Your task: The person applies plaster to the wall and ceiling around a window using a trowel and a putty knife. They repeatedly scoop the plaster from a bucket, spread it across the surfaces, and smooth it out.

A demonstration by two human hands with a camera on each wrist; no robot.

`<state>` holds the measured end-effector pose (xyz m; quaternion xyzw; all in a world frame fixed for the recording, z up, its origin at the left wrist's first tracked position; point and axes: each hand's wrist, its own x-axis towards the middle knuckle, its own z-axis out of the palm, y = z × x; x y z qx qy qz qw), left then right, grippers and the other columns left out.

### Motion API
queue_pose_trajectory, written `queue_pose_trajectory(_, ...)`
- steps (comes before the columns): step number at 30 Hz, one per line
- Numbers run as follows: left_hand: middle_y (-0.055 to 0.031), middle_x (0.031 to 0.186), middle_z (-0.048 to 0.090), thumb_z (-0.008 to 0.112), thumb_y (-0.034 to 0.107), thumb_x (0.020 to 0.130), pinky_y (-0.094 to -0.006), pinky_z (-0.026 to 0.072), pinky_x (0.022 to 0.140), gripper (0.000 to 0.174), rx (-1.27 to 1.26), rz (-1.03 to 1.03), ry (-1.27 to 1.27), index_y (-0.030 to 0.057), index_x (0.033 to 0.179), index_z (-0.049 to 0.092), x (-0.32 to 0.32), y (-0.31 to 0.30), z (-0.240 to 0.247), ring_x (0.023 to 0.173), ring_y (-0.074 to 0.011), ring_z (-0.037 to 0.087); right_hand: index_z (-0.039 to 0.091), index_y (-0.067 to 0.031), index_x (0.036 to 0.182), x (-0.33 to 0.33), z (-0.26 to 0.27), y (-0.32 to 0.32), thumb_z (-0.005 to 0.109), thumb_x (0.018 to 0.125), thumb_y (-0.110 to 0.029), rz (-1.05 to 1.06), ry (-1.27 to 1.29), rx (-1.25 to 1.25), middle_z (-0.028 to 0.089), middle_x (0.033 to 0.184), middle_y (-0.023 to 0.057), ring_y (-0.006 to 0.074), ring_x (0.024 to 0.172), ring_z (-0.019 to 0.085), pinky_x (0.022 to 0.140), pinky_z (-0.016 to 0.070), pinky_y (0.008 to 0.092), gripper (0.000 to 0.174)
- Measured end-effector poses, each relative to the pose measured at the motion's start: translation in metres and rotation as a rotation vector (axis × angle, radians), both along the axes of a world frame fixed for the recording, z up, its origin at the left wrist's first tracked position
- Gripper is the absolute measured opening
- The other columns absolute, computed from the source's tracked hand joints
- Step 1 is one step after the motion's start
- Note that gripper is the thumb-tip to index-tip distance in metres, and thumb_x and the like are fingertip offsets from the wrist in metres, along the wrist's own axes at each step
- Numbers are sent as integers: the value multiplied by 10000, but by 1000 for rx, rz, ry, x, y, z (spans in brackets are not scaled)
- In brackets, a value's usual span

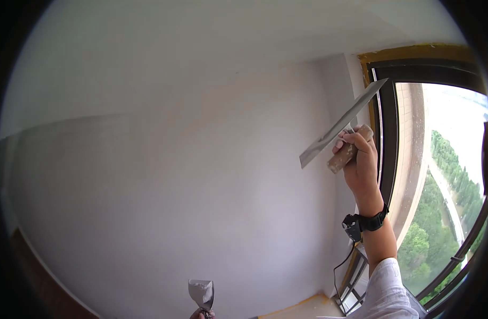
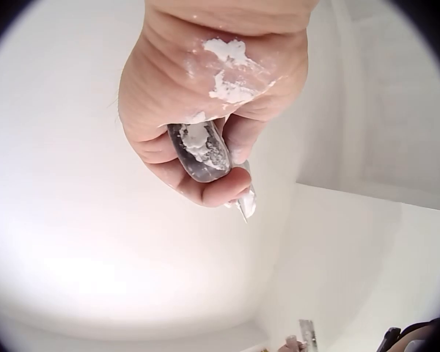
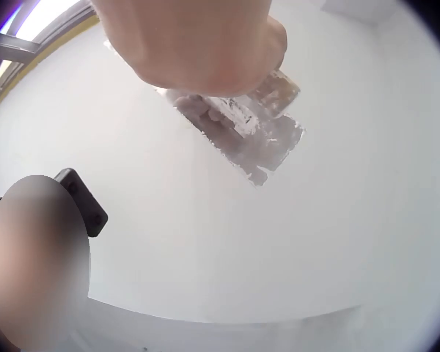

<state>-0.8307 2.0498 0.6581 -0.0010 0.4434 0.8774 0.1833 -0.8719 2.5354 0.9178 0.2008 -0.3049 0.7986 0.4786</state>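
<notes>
My right hand [image 1: 361, 159] grips the wooden handle [image 1: 339, 158] of a long flat metal trowel [image 1: 350, 117], raised beside the window frame. In the right wrist view the trowel's plate [image 3: 268, 147], smeared with plaster, shows below the hand [image 3: 194, 44]. My left hand [image 1: 203, 315], at the bottom of the head view, holds a putty knife whose wide blade [image 1: 201, 291] points up. Seen from the left wrist, the fingers of that hand [image 2: 213, 81] curl round the dark handle [image 2: 199, 152]; white plaster sticks to the handle and the skin.
A pale wall [image 1: 201, 181] fills the middle, with the ceiling [image 1: 212, 32] above. On the right stands a dark-framed window [image 1: 388, 133] edged in yellow-brown, trees outside. A black cable [image 1: 335, 274] hangs from the right wrist camera [image 1: 352, 227]. Brown wood [image 1: 42, 276] shows at lower left.
</notes>
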Motion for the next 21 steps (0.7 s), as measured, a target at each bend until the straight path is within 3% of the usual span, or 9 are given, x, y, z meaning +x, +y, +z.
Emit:
queue_pose_trajectory(2,-18,768,566,598,266,949,-232,408,421,190,12,-48,4,88,1016,603,-18,17,-13,560,-124,529,436,-57,984,-1,-24,23,560,814,45,10,-220,74,598,795,134,207,695,603,663,506,349,234)
queue_pose_trajectory(4,-24,766,575,603,273,948,-236,415,427,211,7,-29,5,81,1036,603,-37,28,-14,554,-126,532,442,-51,989,-9,-31,42,560,829,22,142,-525,326,613,831,144,192,691,608,620,507,315,212)
queue_pose_trajectory(8,-27,769,571,608,263,942,-245,411,438,236,34,-138,76,53,1049,594,-64,45,-17,557,-132,529,472,-36,1051,-16,-13,38,597,882,-44,148,-561,418,626,826,148,187,696,629,611,508,280,211)
queue_pose_trajectory(10,-27,768,563,615,262,935,-244,404,437,242,64,-198,68,50,1049,590,-43,13,-25,553,-131,520,478,-15,1108,2,-12,4,599,941,-134,111,-599,509,631,841,146,174,710,627,607,500,274,238)
queue_pose_trajectory(12,-29,733,551,629,280,923,-240,402,440,258,36,-128,62,56,1043,578,-38,15,-26,537,-131,507,480,-5,1149,-5,-14,0,579,981,-238,59,-439,606,632,872,135,155,723,615,603,493,269,304)
queue_pose_trajectory(13,-29,733,551,629,280,923,-240,402,440,258,24,-144,60,56,1043,578,-37,14,-28,537,-131,507,481,-7,1185,-11,-13,-6,560,993,-328,-40,-392,510,596,813,82,130,657,576,588,482,254,382)
queue_pose_trajectory(14,-28,711,540,635,289,916,-237,397,434,259,31,-128,43,65,1030,573,-35,14,-33,523,-130,500,481,-7,1185,-21,-11,-2,560,993,-328,-49,-392,497,596,813,82,130,657,576,588,482,254,382)
queue_pose_trajectory(16,-27,688,529,641,299,910,-235,391,427,261,30,-109,37,73,1017,567,-32,15,-39,508,-129,493,497,-39,1137,-52,-3,22,553,995,-336,-76,-225,205,527,759,35,118,603,524,553,466,243,334)
queue_pose_trajectory(21,-25,649,498,635,331,918,-219,346,345,251,-38,0,35,111,995,544,-24,31,-32,430,-127,452,469,-96,953,-146,34,124,562,980,-307,98,-114,42,479,748,15,107,589,488,488,433,238,232)
